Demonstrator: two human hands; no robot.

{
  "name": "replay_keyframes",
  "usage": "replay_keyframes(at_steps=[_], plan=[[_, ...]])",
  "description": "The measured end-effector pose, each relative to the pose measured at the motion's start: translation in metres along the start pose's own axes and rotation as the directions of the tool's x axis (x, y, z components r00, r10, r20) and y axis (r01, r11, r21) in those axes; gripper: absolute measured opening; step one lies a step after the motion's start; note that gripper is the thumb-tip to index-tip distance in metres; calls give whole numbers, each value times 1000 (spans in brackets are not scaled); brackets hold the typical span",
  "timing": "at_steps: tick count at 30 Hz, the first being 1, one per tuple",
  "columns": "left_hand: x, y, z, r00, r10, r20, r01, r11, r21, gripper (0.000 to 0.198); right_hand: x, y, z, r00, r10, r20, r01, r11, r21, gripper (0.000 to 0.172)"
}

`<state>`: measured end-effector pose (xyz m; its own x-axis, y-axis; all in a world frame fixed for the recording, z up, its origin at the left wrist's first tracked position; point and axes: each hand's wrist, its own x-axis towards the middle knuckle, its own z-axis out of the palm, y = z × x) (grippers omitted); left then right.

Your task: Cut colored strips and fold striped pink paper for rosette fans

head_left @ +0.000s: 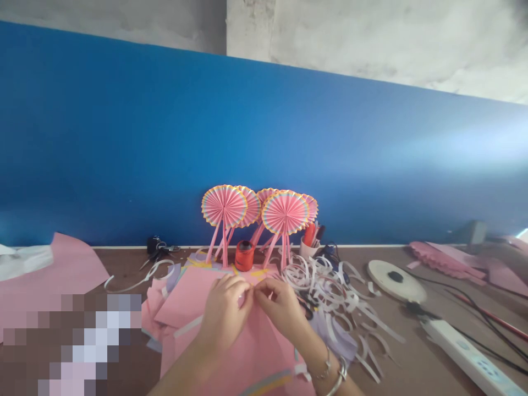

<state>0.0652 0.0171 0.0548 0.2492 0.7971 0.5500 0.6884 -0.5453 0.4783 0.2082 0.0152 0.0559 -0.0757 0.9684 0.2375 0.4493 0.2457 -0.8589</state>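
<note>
My left hand (226, 309) and my right hand (281, 306) meet at the fingertips over a stack of pink paper (247, 352). Both are pinched closed. What lies between the fingers is too small or hidden to make out. Just beyond them stands a small red-orange round container (245, 257) with a dark top. Behind it are several pleated pink paper fans (285, 213) with yellow-and-blue edges, standing on pink paper legs against the blue panel. Close to my right hand lies a tangled heap of white paper strips (330, 283).
A white cup (308, 248) holds pens and a red-handled tool. To the right are a round white disc (396, 280) with a black centre, a power strip (466, 352), cables and pink scalloped paper (445, 260). Keys (159, 250) and a large pink sheet (61, 269) lie left.
</note>
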Motion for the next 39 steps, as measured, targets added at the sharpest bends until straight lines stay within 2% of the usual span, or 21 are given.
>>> replay_keyframes(at_steps=[5,9,11,13,15,18,19,21,25,29,32,34,36,39], plan=[[0,-1,2,997,-77,-1,77,994,-71,17,1,1,1,1000,31,6,-31,1000,-1,16],[6,-14,0,979,-204,-13,197,960,-199,14,7,16,-4,990,141,16,-140,990,-32,10],[11,-27,-6,953,-302,0,292,922,-255,14,11,27,-9,973,231,29,-229,971,-65,8],[16,-39,-14,907,-421,23,411,871,-269,17,15,36,-14,952,304,43,-298,949,-102,9],[19,-46,-20,882,-471,22,460,849,-260,19,16,40,-17,939,338,58,-331,937,-110,10],[19,-41,-18,945,-328,10,321,920,-226,16,15,37,-18,937,338,86,-331,940,-81,10],[17,-35,-14,969,-245,25,245,947,-209,14,15,34,-17,935,343,95,-337,939,-71,10],[12,-23,-6,989,-116,88,129,977,-168,14,13,28,-15,924,361,123,-358,933,-47,11],[4,-7,9,992,-88,87,92,994,-51,12,10,17,-13,906,363,217,-375,927,18,8],[4,-13,12,990,-105,90,109,993,-38,11,9,18,-14,890,376,257,-397,917,33,5],[13,-35,-1,979,-195,55,194,981,10,15,10,29,-19,864,423,273,-418,905,-77,7],[21,-55,-18,962,-270,52,260,955,141,15,10,39,-24,846,451,282,-414,892,-183,7],[27,-75,-42,917,-398,37,371,882,290,17,9,47,-30,832,471,293,-405,877,-260,7],[31,-100,-79,827,-562,2,507,747,430,18,9,55,-40,796,507,330,-396,850,-349,7]])
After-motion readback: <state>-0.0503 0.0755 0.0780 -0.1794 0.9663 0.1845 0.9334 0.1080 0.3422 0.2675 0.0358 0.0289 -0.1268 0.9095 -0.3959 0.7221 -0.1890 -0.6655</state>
